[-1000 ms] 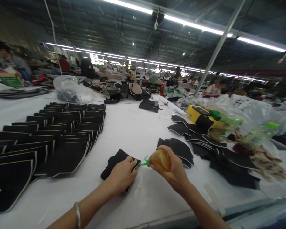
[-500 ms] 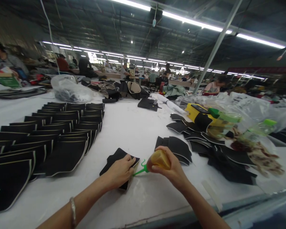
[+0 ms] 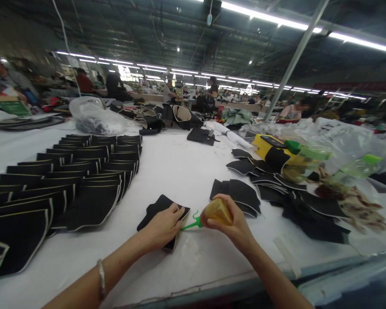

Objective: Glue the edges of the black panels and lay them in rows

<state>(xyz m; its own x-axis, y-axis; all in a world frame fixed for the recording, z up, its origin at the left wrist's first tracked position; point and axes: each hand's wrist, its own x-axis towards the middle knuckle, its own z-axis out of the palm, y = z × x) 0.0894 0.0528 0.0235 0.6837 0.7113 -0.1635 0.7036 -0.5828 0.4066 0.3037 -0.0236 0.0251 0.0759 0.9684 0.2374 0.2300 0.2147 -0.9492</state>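
My right hand [image 3: 232,221] is wrapped round a squeeze bottle [image 3: 219,212] of amber liquid, tilted on its side. Its thin green nozzle [image 3: 191,224] points left, with the tip at the pale edge of a black cut piece [image 3: 157,209]. My left hand [image 3: 165,224] lies over that piece, fingers close together at its right edge, holding it; the thumb is hidden. Just beyond the bottle lies a small pile of black pieces [image 3: 241,193] with pale edges.
Overlapping rows of black pieces [image 3: 93,201] cover the left of the white table [image 3: 176,167]. At right are more black pieces [image 3: 270,193], a yellow box [image 3: 266,146], a clear green-lidded jar [image 3: 296,167] and a crumpled cloth [image 3: 363,210]. People work in the background.
The view has shifted slightly. Both hands keep their hold, and the nozzle tip sits a little further up along the edge of the black piece.
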